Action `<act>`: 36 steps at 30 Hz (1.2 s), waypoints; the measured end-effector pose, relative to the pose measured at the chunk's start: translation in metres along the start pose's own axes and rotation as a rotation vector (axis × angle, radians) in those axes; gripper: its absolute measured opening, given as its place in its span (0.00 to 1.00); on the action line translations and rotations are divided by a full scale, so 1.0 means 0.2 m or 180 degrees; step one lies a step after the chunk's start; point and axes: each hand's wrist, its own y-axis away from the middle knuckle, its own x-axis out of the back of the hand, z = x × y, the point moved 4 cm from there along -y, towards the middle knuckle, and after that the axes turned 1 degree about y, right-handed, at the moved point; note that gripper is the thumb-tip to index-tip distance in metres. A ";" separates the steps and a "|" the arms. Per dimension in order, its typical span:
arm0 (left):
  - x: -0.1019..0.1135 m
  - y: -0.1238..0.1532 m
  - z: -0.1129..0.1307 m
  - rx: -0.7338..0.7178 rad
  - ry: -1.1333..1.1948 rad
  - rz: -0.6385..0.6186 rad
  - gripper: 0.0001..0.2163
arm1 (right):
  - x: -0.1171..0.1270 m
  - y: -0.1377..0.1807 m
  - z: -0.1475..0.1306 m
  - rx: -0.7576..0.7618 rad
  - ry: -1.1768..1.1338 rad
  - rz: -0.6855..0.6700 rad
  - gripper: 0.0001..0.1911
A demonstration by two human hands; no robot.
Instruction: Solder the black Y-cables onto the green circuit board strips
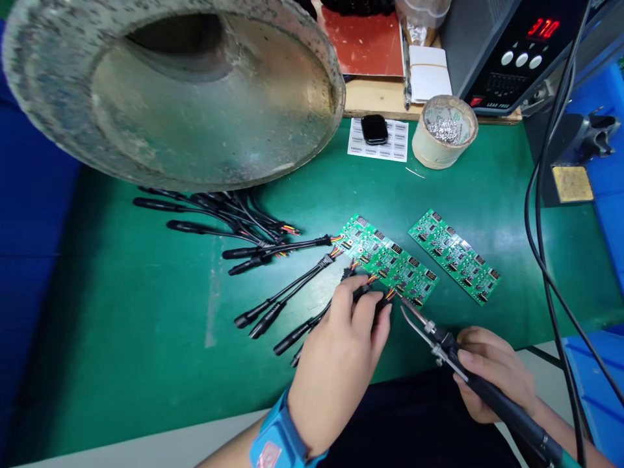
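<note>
A green mat (146, 312) covers the counter. At far right sits a dark power unit (507, 58) with red digits, on a wooden board (375, 101). Blue bins (597, 390) stand right.

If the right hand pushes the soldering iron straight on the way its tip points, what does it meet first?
Probably the near edge of the nearer circuit board strip, where the coloured wires join it. The right hand aims the soldering iron up-left; height above the board is unclear.

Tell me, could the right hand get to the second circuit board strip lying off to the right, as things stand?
Probably yes. The second strip lies bare on the green mat with nothing between it and the right hand. But that hand grips the soldering iron, so its fingers aren't free.
</note>
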 end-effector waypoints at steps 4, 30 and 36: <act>-0.01 0.00 0.01 0.0028 -0.0004 0.0001 0.07 | 0.00 0.00 0.00 0.0005 -0.0017 0.0062 0.27; -0.02 0.00 0.00 0.0008 -0.0119 -0.0060 0.08 | 0.00 0.01 0.01 0.0003 -0.0089 -0.0013 0.31; -0.02 0.01 0.01 0.0027 -0.0085 0.0023 0.07 | -0.01 0.01 0.00 -0.0005 -0.0106 0.0009 0.31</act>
